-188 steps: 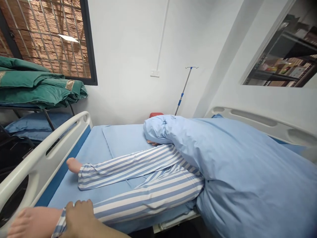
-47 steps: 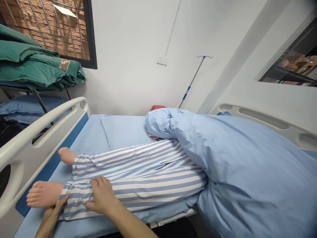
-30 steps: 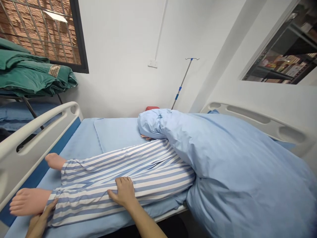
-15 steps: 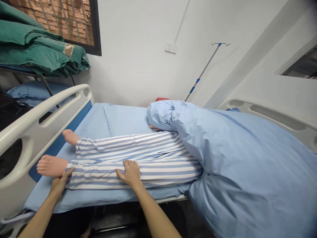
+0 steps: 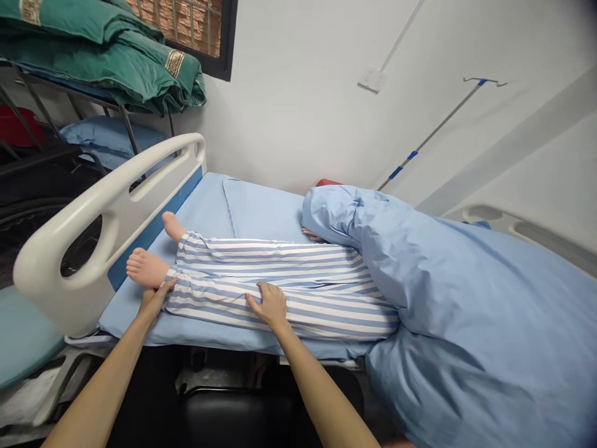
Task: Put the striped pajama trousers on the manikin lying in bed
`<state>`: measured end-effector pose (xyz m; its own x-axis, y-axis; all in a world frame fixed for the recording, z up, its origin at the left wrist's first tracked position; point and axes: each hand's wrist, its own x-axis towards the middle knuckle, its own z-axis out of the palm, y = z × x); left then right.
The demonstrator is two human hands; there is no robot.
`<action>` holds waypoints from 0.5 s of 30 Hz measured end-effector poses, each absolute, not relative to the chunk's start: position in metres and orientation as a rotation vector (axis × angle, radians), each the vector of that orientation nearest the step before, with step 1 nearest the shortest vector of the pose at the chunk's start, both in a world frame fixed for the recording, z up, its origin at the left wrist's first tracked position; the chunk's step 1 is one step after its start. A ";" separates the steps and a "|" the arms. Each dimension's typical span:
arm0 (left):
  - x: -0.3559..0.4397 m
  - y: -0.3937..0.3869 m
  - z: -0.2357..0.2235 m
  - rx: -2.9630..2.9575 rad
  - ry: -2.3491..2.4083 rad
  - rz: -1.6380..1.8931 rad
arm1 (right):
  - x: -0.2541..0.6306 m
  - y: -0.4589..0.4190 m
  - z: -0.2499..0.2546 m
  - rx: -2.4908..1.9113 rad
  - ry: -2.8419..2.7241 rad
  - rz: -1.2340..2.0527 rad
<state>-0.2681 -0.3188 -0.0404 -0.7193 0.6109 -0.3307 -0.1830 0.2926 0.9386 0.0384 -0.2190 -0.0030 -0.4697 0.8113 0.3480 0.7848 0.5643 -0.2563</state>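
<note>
A manikin with smooth, plastic-looking feet (image 5: 147, 269) lies on the bed in blue-and-white striped trousers (image 5: 298, 264). My left hand (image 5: 156, 300) grips the nearer ankle at the trouser cuff, thumb on top and fingers mostly hidden beneath. Higher up that leg, around the knee, my right hand (image 5: 269, 303) rests on the fabric with its fingers apart. A rumpled light blue quilt (image 5: 448, 286) is folded back over the upper body and hangs down the near side. Part of the manikin's hand (image 5: 311, 234) peeks out from under the quilt's edge.
The bed's cream footboard (image 5: 79, 186) rises left of the feet. Behind it, green folded bedding (image 5: 140, 68) is piled on a rack. An IV pole (image 5: 433, 132) leans by the wall. A black seat (image 5: 233, 414) is below the bed's near edge.
My view has turned, so the bed and room appear shifted right. Both hands keep their places on the nearer leg; the leg and quilt look unchanged.
</note>
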 end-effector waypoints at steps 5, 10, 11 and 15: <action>-0.266 -0.321 -0.038 0.423 1.898 1.539 | 0.038 -0.220 -0.002 -1.291 -2.382 0.092; -0.263 -0.322 -0.036 0.405 1.895 1.517 | 0.038 -0.221 -0.001 -1.305 -2.399 0.089; -0.263 -0.322 -0.037 0.390 1.908 1.506 | 0.038 -0.221 -0.001 -1.305 -2.403 0.085; -0.262 -0.321 -0.042 0.372 1.964 1.494 | 0.038 -0.221 -0.002 -1.314 -2.415 0.074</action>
